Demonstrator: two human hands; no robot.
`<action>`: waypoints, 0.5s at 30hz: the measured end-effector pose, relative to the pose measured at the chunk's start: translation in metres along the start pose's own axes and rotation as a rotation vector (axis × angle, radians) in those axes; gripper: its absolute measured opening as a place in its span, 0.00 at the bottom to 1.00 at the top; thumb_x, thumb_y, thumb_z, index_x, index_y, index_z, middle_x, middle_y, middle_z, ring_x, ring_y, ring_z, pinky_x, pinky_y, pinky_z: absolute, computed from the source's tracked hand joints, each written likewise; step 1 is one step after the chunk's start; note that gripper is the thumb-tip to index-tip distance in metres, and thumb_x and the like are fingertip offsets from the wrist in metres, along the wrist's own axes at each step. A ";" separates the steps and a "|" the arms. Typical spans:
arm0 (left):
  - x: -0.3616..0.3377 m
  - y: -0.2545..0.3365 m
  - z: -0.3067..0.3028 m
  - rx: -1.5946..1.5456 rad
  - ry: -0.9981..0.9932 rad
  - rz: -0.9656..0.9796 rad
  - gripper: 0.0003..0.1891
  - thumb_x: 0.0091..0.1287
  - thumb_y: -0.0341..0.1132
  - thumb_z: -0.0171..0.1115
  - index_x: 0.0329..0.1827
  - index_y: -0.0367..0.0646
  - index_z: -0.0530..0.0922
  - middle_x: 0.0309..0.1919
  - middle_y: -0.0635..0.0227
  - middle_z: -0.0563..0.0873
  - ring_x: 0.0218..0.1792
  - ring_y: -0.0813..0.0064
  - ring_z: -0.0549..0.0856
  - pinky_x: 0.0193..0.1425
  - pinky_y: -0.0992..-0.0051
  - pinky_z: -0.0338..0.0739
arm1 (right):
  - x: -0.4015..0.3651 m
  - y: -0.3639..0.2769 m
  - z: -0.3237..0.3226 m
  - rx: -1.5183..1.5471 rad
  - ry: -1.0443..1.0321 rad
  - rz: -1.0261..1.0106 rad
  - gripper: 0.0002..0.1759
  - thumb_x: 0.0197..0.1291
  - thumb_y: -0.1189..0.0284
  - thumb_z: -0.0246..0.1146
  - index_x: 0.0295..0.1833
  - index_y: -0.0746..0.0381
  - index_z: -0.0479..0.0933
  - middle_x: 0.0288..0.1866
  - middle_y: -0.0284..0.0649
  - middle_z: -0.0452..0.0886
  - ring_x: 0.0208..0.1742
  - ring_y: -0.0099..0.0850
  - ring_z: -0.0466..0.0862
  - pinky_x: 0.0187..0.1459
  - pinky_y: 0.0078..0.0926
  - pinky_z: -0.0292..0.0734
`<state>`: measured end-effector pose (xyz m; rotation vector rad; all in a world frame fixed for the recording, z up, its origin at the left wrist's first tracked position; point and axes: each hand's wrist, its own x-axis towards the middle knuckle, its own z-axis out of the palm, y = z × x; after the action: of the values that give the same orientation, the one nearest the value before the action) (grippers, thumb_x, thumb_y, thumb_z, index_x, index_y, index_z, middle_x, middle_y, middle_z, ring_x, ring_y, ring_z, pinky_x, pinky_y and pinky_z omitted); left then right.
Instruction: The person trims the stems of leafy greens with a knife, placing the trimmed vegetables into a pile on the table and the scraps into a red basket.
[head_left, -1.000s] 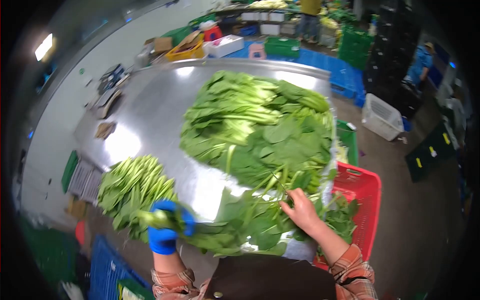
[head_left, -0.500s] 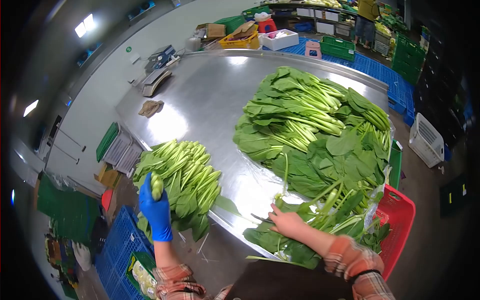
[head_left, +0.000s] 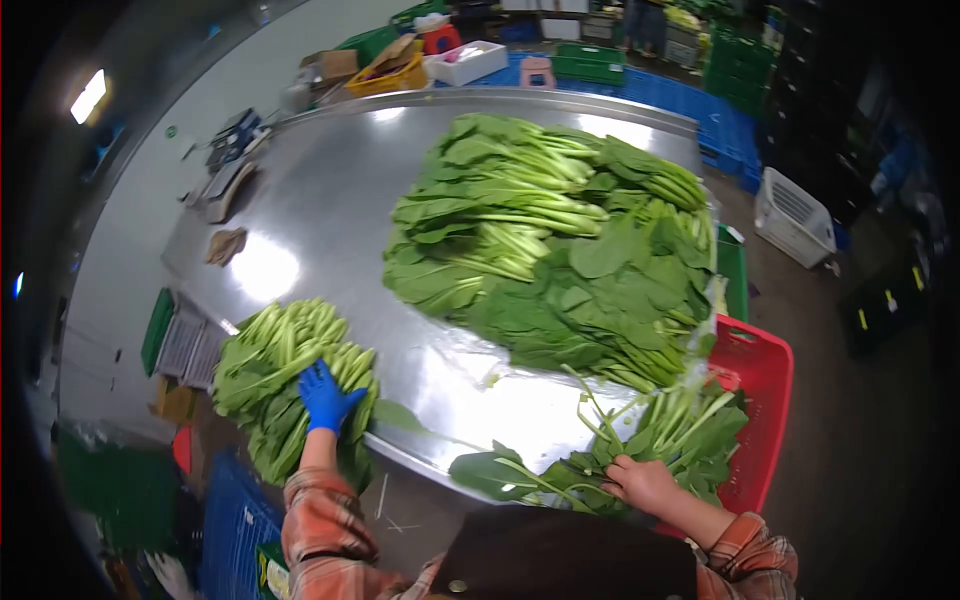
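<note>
My left hand [head_left: 328, 396], in a blue glove, lies palm down with fingers spread on a pile of leafy green vegetables [head_left: 262, 372] at the table's left front edge. My bare right hand [head_left: 642, 484] is closed among loose leaves and stalks [head_left: 690, 425] at the front right. A thin dark tool, apparently a small knife [head_left: 584, 470], extends left from its fingers, partly hidden by leaves. Beyond it, a large heap of leafy greens [head_left: 560, 240] covers the table's right side, stems mostly pointing right.
The steel table [head_left: 330, 170] has a brown cloth [head_left: 226, 246] and a scale [head_left: 228, 190] at its far left. A red basket [head_left: 765, 400] stands against the right edge. A white crate [head_left: 793, 215] sits on the floor. A person [head_left: 645, 25] stands far back.
My left hand has put its bunch of greens down on the left pile and opened. My right hand has moved right over the loose leaves. The view has shifted.
</note>
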<state>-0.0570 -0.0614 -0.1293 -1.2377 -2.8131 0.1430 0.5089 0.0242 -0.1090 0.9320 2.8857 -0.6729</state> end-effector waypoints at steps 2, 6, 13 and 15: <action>-0.021 0.032 -0.027 0.184 0.274 0.414 0.52 0.42 0.55 0.74 0.69 0.39 0.62 0.68 0.43 0.61 0.68 0.44 0.62 0.71 0.53 0.56 | -0.020 0.014 -0.008 0.008 -0.005 0.000 0.15 0.57 0.56 0.63 0.33 0.56 0.72 0.33 0.36 0.73 0.25 0.39 0.81 0.24 0.37 0.76; -0.087 0.086 -0.014 -0.002 -0.113 0.891 0.28 0.46 0.37 0.70 0.54 0.44 0.75 0.54 0.53 0.76 0.54 0.50 0.75 0.56 0.55 0.72 | -0.069 0.056 -0.011 -0.013 0.030 0.091 0.16 0.55 0.56 0.64 0.32 0.56 0.72 0.34 0.34 0.75 0.26 0.40 0.80 0.24 0.37 0.76; -0.108 0.096 0.014 -0.348 -0.122 0.785 0.05 0.53 0.31 0.62 0.31 0.44 0.79 0.28 0.55 0.79 0.31 0.52 0.81 0.35 0.56 0.76 | -0.101 0.093 -0.051 0.180 0.461 0.360 0.19 0.51 0.64 0.70 0.44 0.64 0.74 0.51 0.42 0.78 0.41 0.42 0.82 0.41 0.35 0.79; -0.120 0.125 0.006 -0.422 -0.165 0.885 0.06 0.53 0.31 0.63 0.33 0.44 0.80 0.29 0.56 0.80 0.31 0.52 0.81 0.35 0.57 0.76 | -0.077 0.084 -0.055 0.386 0.690 0.400 0.19 0.51 0.67 0.70 0.44 0.65 0.73 0.47 0.44 0.78 0.44 0.41 0.82 0.44 0.33 0.77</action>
<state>0.1150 -0.0663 -0.1519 -2.5815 -2.2367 -0.3421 0.6245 0.0658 -0.0799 2.0853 2.9573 -1.0520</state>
